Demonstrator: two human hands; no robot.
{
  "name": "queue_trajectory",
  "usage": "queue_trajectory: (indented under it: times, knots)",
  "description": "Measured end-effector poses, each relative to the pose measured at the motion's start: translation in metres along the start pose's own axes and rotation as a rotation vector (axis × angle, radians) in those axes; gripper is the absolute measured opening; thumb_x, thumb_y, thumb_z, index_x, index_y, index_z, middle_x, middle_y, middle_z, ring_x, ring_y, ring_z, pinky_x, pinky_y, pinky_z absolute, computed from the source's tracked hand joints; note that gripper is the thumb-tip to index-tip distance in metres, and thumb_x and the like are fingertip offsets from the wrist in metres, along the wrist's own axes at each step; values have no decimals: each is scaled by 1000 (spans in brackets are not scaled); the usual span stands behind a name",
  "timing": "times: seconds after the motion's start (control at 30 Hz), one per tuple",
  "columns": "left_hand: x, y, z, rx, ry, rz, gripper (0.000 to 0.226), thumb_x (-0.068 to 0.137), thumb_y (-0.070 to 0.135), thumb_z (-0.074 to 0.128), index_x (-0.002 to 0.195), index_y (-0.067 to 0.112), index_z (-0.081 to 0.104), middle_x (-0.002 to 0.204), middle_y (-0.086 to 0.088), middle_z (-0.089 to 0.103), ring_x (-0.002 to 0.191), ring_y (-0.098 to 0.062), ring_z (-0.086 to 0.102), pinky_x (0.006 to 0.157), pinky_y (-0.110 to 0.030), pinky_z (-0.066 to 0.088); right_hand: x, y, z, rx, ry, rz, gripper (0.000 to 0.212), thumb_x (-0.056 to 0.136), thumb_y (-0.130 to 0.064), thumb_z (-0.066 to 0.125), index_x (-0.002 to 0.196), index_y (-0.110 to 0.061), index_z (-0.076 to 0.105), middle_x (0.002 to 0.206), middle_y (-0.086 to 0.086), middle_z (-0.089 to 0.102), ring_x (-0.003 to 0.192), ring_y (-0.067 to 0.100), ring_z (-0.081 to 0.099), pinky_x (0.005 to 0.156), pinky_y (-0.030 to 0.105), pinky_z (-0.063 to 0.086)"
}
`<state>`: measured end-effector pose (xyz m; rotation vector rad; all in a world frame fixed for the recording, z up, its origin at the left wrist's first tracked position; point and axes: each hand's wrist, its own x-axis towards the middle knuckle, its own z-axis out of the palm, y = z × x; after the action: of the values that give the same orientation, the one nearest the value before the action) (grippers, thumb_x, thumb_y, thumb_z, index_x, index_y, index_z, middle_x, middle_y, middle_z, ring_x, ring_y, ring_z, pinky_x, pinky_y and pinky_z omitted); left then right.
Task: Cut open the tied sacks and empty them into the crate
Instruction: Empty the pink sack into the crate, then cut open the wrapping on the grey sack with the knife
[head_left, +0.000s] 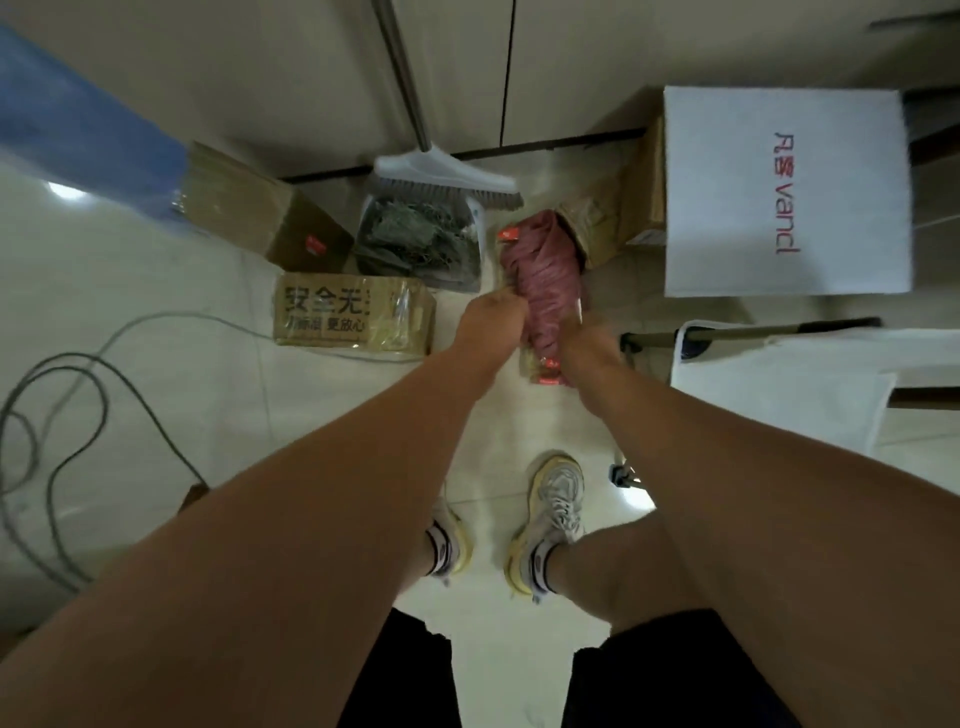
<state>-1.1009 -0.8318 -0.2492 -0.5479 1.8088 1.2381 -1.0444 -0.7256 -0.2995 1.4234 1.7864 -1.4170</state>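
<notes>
Sack (540, 270): pinkish-red, bunched, w/ orange-red tags at far and near ends, held up above the tiled floor (104, 291) between both hands, straight ahead of the person. Left hand (491, 317) grips its left side, fingers curled round the material. Right hand (589, 345) grips the lower right part, fingers wrapped under and mostly hidden. Both arms stretched fwd, hands close together, sack between them.

Just beyond sack: white dustpan (415, 244) full of greenish debris, white broom head (447, 176) resting over its far edge, handle leaning up along the wall. Cardboard box w/ black print (353, 312) on floor left of the hands; another brown box (249, 208) behind it. White bag w/ red lettering (784, 192) at right. Grey cable (62, 395) looped on floor at left. Feet in pale sneakers (550, 514) below.
</notes>
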Motion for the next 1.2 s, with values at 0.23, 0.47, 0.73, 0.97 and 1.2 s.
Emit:
queue_trajectory:
  times: [0.23,0.47,0.73,0.97,1.2]
  knots:
    - [-139,35,-46,-33,78,-26,18,94,20,49,88,13,64,99,-17,71,85,-26,63,80,-37,50,-149,-67,-21,44,-96,34,16,83,-34,54,86,-20,62,97,8,61,86,24,57,55,26,40]
    - [-242,55,-98,-157,238,-16,17,93,19,50,84,16,63,87,-6,68,77,-20,62,72,-28,46,-250,-111,-27,-95,-174,-99,16,90,-32,47,77,-24,49,80,0,49,64,16,45,50,26,36]
    - [-350,72,-140,-337,425,70,15,92,17,51,86,13,63,88,-7,65,78,-20,60,73,-30,47,-361,-148,-34,-327,-277,-346,22,100,-28,37,99,-16,55,76,-2,48,73,21,54,55,26,39]
    - [-435,50,-193,-447,579,143,17,78,27,51,84,20,65,90,-7,69,82,-23,62,74,-32,45,-450,-165,3,-414,-358,-504,34,95,-31,43,103,-7,65,88,6,61,90,30,60,87,48,51]
    - [-516,-38,-265,-742,793,232,14,98,10,46,101,8,60,81,-5,60,67,-13,55,51,-15,46,-573,-139,89,-508,-437,-842,28,91,-29,48,94,-5,62,93,13,61,87,27,55,76,36,41]
